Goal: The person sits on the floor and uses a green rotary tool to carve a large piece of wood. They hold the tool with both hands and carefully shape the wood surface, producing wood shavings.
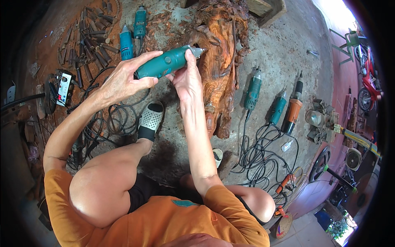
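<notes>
Both hands hold a green die grinder in front of me, its metal nose pointing right. My left hand is wrapped round the rear end of its body. My right hand grips it near the front, thumb up beside the metal nose and fingers partly hidden beneath. The tip of the tool is at the edge of a carved, reddish-brown piece of wood with wavy grain. From this view I cannot tell whether the tip touches the wood. The carving stretches away from me across the floor.
On the right lie two green grinders, an orange-and-black tool and tangled black cords. At the left are a green tool, a blue one, a pile of dark sticks and a white control box.
</notes>
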{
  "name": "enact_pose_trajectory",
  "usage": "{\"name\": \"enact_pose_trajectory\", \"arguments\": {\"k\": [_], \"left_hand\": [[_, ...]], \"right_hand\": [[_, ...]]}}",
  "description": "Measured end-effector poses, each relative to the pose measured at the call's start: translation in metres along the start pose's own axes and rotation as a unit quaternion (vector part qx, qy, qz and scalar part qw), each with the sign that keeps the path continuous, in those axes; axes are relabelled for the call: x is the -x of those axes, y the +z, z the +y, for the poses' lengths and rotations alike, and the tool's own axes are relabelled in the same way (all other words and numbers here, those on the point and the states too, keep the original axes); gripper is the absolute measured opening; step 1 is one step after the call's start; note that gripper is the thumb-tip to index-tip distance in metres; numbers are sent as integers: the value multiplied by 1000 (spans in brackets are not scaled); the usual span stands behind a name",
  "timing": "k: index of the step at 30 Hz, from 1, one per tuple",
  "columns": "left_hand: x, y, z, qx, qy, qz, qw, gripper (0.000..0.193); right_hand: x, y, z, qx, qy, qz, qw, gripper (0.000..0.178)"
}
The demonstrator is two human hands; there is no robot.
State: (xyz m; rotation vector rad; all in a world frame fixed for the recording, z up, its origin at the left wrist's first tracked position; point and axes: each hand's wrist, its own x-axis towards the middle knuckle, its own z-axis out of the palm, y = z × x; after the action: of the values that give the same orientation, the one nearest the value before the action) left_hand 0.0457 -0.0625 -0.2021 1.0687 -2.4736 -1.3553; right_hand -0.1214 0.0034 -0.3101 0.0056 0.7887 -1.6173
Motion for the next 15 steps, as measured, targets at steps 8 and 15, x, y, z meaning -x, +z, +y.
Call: {"name": "enact_pose_trajectory", "arguments": {"k": [8,15], "left_hand": [[1,-2,4,1,10,-13,1000,70],[3,-7,10,0,-3,-27,1000,68]], "right_hand": [[7,0,0,-4,-3,9,1000,50],[11,1,3,-19,-3,3,1000,50]]}}
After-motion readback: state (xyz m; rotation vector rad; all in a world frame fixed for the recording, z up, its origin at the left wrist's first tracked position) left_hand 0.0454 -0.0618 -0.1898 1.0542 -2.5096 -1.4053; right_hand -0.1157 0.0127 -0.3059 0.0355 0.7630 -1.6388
